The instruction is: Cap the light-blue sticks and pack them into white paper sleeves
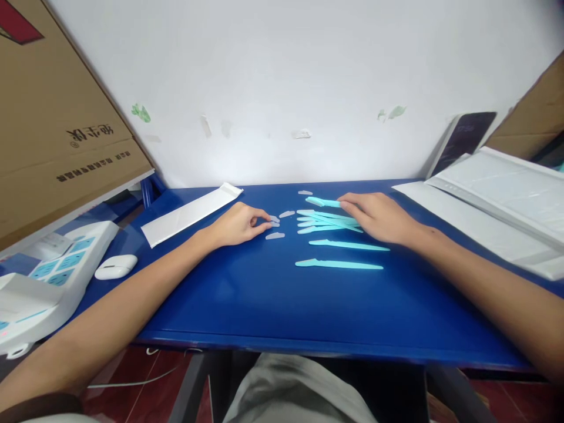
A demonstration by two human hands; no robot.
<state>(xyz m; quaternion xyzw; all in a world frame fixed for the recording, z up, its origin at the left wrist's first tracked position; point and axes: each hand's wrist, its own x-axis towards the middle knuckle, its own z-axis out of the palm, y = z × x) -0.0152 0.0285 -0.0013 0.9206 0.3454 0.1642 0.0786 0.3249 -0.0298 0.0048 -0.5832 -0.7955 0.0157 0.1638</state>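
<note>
My right hand [374, 214] is closed round the handle of a turquoise eyebrow razor [321, 202], its head pointing left. Under and beside those fingers lies a fanned pile of similar razors [324, 220]. Two single razors lie nearer to me, one at the pile's front [348, 244] and one closer still [339, 264]. With thumb and forefinger, my left hand [238, 224] pinches a small translucent blade cover [274, 219]. Around its fingertips lie other loose covers, one in front [275, 235] and one to the right [287, 214]. Another cover [305, 192] lies farther back.
A white sleeve [189, 214] lies left on the blue table [264, 299]. A white earbud case [116, 267] and a power strip [66, 276] are at far left. White flat packages [497, 200] and a leaning phone [462, 141] stand right. A white wall [273, 88] closes the back.
</note>
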